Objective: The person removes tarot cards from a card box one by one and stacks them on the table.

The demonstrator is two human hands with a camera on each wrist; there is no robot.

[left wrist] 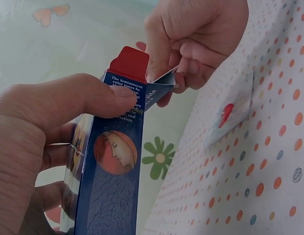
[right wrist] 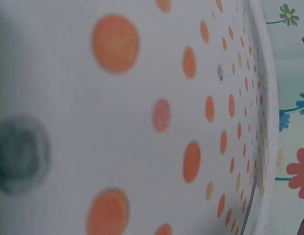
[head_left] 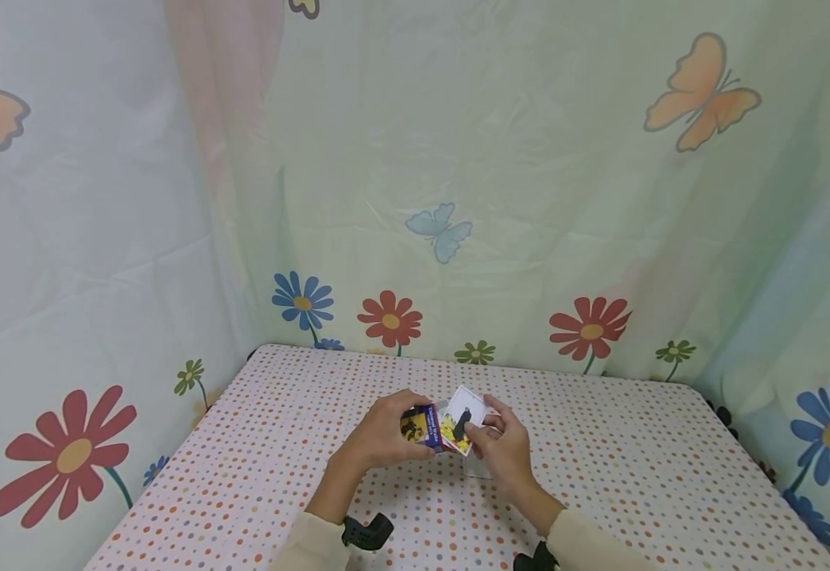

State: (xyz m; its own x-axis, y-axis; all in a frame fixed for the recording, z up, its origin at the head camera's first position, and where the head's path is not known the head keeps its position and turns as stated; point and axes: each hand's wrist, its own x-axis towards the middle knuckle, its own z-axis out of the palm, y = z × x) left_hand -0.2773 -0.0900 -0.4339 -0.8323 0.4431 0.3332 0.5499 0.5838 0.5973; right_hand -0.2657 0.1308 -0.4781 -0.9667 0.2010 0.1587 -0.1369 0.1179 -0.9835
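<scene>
My left hand (head_left: 390, 432) grips a blue card box (head_left: 425, 427) with yellow-and-black artwork, above the table. In the left wrist view, the thumb presses the printed narrow side of the box (left wrist: 115, 191), and a red flap (left wrist: 128, 63) stands up at its open end. Close against that end, my right hand (head_left: 506, 444) pinches a white-bordered picture card (head_left: 462, 419) with a dark figure and yellow patches. Fingers of the right hand (left wrist: 206, 36) cover part of a blue flap (left wrist: 161, 90). The right wrist view does not show what the right hand holds.
A clear, flat plastic piece (left wrist: 233, 110) with a red mark lies on the dotted tablecloth (head_left: 601, 468) below the right hand. Curtains (head_left: 501, 159) with flowers and butterflies hang behind the table and along both sides.
</scene>
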